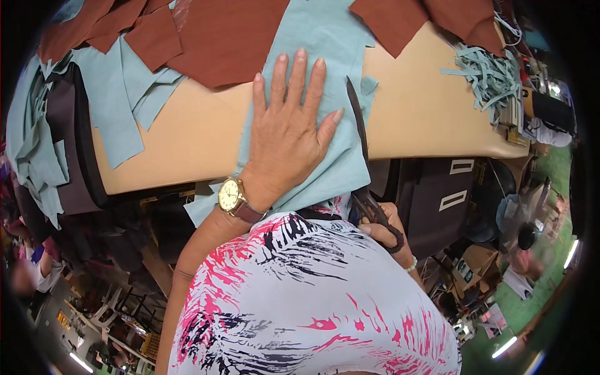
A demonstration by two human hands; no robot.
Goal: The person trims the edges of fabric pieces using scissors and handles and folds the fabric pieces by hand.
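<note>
I am resting my left hand palm down, fingers extended and slightly apart, on the light blue cloth lying over the edge of the tan table; its palm is staying out of view. My right hand is gripping the handles of the dark scissors, which are partly hiding its fingers. One blade is pointing up along the cloth's right side; whether another is running underneath, I cannot tell. The picture's top edge is cutting off the cloth, and my printed top is covering part of its lower end.
</note>
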